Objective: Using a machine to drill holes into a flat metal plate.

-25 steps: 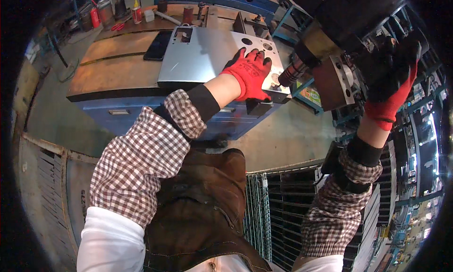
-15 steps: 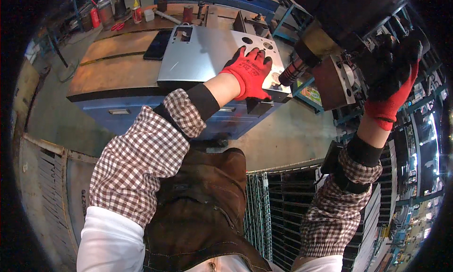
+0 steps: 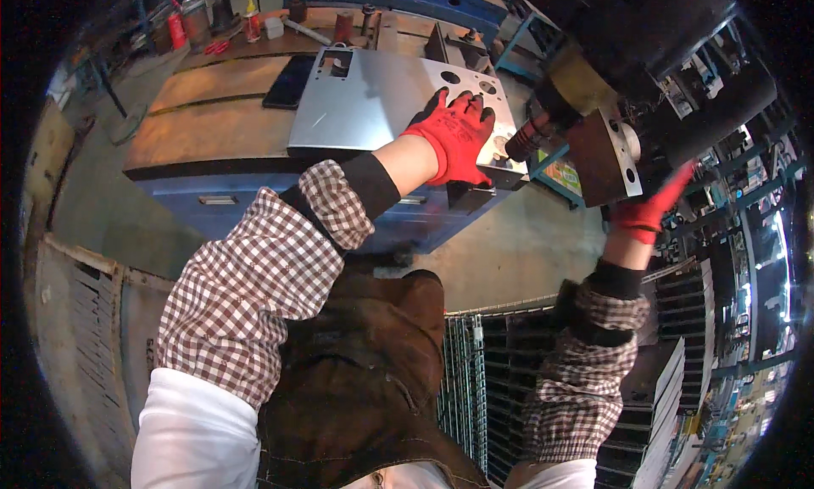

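A silvery metal sheet part (image 3: 365,99) with round and square holes lies on the machine's worktable. My left hand (image 3: 458,137), in a red glove with dark fingertips, rests flat on the sheet's right part, its fingers stretched out. Close to the right of those fingers, the spindle end (image 3: 530,137) of a drilling or tapping machine points down at a hole near the sheet's corner. My right hand (image 3: 649,209), gloved alike, is low on the machine's right side, beside a hanging brown plate (image 3: 598,158). Its fingers are blurred and lost against the dark machine.
On the table's wooden top (image 3: 212,133) lies a dark flat slab (image 3: 290,82). Along the back stand a red bottle (image 3: 176,29), a small glue-like bottle (image 3: 252,22), red-handled scissors or pliers (image 3: 217,47) and metal blocks. Dark slatted racks (image 3: 509,362) stand at my lower right.
My right hand has come down and left from the machine's upper right side. The left hand stays on the sheet; the whole view has shifted slightly.
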{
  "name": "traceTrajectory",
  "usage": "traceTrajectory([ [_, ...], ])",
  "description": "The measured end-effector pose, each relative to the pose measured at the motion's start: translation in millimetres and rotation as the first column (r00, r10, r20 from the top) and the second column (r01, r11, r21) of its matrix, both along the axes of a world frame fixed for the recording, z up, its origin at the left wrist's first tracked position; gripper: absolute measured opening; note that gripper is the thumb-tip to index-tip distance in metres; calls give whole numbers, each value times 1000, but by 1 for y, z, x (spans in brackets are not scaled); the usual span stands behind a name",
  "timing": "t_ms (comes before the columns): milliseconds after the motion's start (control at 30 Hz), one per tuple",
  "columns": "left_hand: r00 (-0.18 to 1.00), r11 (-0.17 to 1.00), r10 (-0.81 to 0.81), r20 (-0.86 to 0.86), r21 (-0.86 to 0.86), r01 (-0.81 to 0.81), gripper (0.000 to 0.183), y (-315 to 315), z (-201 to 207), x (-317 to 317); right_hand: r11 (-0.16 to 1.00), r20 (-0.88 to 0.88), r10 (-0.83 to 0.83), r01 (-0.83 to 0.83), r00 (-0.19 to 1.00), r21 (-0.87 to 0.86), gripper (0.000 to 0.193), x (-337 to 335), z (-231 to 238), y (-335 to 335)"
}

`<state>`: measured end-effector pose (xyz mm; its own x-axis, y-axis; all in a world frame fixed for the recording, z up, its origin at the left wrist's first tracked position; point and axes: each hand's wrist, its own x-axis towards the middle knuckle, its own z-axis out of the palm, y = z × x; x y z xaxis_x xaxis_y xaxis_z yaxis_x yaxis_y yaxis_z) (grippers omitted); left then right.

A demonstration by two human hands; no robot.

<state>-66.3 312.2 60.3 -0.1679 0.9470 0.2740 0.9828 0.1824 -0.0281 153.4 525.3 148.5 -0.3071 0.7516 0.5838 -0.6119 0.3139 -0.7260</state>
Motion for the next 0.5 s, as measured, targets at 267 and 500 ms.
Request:
traceTrajectory([
  [267,1000,999,-5,24,-38,6,107,4,5,7,958,411,210,-104,887,-267,44,-43,-141,-23],
  [500,1000,1000,-27,-10,1,27,107,15,8,16,952,608,199,-5,769,-305,45,-38,-163,-15],
])
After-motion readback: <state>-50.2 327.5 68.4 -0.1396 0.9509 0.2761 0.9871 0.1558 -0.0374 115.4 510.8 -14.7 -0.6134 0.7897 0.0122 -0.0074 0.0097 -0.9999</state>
